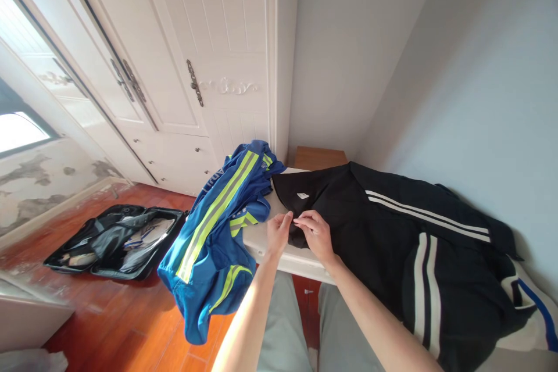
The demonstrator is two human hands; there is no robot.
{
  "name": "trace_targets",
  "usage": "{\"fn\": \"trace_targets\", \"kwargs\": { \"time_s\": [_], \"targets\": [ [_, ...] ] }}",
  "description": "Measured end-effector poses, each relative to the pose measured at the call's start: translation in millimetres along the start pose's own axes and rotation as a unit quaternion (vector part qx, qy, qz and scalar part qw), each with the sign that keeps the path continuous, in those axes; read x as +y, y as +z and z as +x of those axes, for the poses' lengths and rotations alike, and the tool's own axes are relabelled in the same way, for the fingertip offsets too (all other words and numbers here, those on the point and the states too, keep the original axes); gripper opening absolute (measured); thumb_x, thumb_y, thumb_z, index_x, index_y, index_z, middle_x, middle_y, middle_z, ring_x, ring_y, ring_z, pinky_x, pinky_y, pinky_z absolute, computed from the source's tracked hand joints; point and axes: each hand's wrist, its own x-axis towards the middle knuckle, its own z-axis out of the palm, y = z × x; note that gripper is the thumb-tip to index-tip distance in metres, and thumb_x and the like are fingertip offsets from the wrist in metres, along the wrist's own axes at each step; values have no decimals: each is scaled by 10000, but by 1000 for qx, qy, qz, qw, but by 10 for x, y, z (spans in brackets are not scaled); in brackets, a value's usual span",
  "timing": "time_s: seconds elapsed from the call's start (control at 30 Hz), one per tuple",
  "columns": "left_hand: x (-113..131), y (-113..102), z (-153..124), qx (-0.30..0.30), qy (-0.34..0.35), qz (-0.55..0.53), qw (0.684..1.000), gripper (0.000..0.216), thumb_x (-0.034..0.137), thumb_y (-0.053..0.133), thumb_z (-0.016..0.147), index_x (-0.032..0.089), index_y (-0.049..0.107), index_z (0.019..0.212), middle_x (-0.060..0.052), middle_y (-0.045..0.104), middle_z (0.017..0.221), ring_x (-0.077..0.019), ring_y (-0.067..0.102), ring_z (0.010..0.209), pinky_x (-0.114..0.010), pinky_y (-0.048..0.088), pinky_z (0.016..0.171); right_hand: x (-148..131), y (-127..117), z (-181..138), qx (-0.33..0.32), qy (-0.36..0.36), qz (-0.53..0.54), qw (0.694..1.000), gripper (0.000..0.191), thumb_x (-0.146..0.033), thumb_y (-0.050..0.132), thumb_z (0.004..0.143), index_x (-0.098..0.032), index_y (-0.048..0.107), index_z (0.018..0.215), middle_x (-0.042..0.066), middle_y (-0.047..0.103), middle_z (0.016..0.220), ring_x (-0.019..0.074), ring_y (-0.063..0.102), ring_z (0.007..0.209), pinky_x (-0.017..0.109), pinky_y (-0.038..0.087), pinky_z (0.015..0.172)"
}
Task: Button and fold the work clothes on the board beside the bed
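A black garment with pairs of white stripes and a small white logo lies spread out before me. At its left edge, my left hand is closed, thumb and finger pinching near the cloth. My right hand rests over the same edge, its fingertips pinched together almost against the left thumb. What lies exactly between the fingertips is too small to make out. Left of my hands, a blue garment with yellow-and-grey reflective bands drapes over the end of the white surface and hangs toward the floor.
An open black suitcase with clothes inside lies on the reddish wooden floor. Behind it stands a white wardrobe with drawers. A small wooden box-like piece sits against the grey wall. White and blue cloth shows at the far right.
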Motion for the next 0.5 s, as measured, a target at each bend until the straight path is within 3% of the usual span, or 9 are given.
{"fn": "trace_targets", "kwargs": {
  "time_s": [0.13, 0.23, 0.4, 0.5],
  "targets": [
    [-1, -4, 25, 27, -29, -25, 999, 504, 570, 628, 747, 172, 424, 514, 58, 288, 518, -76, 262, 529, -223, 191, 489, -34, -29, -38, 5, -14, 3, 1000, 244, -136, 530, 909, -256, 741, 889, 33, 613, 894, 127, 645, 742, 260, 580, 683],
    [-5, -32, 88, 73, -61, -47, 994, 512, 566, 591, 763, 196, 346, 509, 69, 230, 510, -70, 215, 504, -229, 158, 475, -76, -61, -133, -31, -18, 17, 999, 237, -149, 534, 911, -261, 740, 880, 34, 622, 884, 134, 650, 760, 263, 591, 695],
    [-19, -61, 123, 71, -71, -49, 994, 500, 543, 634, 736, 195, 365, 497, 73, 243, 489, -69, 224, 487, -231, 155, 469, -224, -126, -276, -45, 25, 28, 998, 219, -162, 526, 919, -244, 729, 925, 50, 611, 910, 141, 653, 783, 264, 595, 708],
    [-21, -73, 88, 76, -65, -57, 993, 496, 569, 619, 743, 193, 388, 519, 73, 257, 494, -72, 236, 491, -229, 165, 472, -402, -210, -257, -96, 38, -17, 995, 209, -175, 536, 918, -245, 710, 1010, 63, 645, 973, 176, 643, 913, 307, 565, 823]
  ]
}}
